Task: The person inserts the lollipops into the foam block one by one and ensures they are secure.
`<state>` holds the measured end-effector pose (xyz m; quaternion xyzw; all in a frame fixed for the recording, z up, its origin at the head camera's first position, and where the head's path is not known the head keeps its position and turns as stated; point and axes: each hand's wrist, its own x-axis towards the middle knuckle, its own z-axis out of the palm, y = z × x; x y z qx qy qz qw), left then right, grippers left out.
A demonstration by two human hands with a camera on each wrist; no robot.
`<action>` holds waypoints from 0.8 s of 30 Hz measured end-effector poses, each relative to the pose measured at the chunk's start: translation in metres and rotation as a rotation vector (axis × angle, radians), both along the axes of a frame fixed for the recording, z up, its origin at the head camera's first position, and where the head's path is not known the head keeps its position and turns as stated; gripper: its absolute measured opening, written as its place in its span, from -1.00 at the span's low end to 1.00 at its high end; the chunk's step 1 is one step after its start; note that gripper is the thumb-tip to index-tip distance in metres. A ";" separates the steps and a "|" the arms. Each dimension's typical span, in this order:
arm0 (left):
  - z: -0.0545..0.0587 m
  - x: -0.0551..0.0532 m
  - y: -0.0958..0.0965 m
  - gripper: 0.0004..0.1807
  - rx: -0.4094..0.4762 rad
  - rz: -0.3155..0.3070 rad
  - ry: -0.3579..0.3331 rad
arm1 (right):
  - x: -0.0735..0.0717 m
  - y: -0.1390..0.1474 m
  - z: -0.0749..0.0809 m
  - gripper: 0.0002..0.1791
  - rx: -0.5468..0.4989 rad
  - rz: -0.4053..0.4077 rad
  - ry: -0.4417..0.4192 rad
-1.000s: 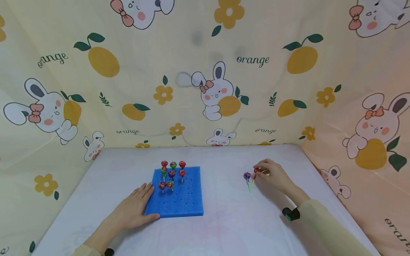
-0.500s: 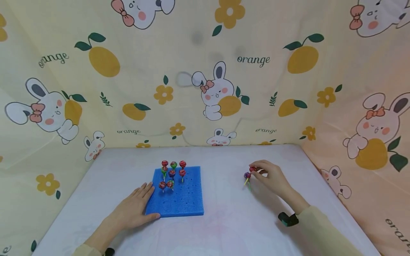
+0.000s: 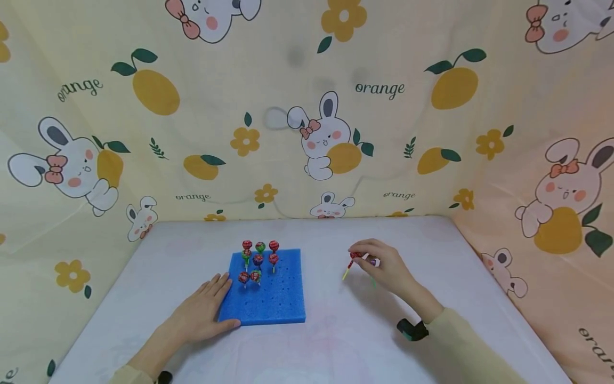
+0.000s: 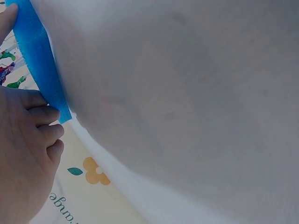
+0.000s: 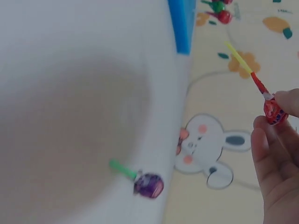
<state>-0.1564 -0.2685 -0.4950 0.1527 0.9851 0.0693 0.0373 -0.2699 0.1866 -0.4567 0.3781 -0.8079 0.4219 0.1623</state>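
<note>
My right hand (image 3: 386, 266) pinches a red lollipop (image 5: 274, 112) by its wrapped head, its yellow stick pointing down and to the left in the head view. Behind that hand, a purple lollipop (image 5: 149, 185) with a green stick lies on the table, partly hidden in the head view. My left hand (image 3: 203, 309) rests at the left edge of the blue foam board (image 3: 283, 298), fingers stretched along its side and thumb at the near corner. Several red, green and purple lollipops (image 3: 258, 260) stand upright in the board's far left part.
The white table (image 3: 326, 341) stretches between the board and my right hand. A patterned cloth (image 3: 384, 133) with rabbits and oranges rises behind the table and on both sides.
My right hand has lifted the red lollipop and carried it left past the purple one, towards the board. The left hand has stayed at the board's edge.
</note>
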 end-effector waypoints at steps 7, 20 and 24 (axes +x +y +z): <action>0.000 0.001 0.001 0.22 0.003 -0.002 0.004 | 0.001 -0.023 0.001 -0.63 0.001 0.055 0.051; 0.002 0.001 0.001 0.23 0.001 -0.001 0.008 | 0.006 -0.068 0.003 -0.74 -0.004 0.143 0.060; 0.001 0.000 0.001 0.24 -0.004 0.004 0.005 | 0.007 -0.081 0.003 -0.74 -0.001 0.159 0.057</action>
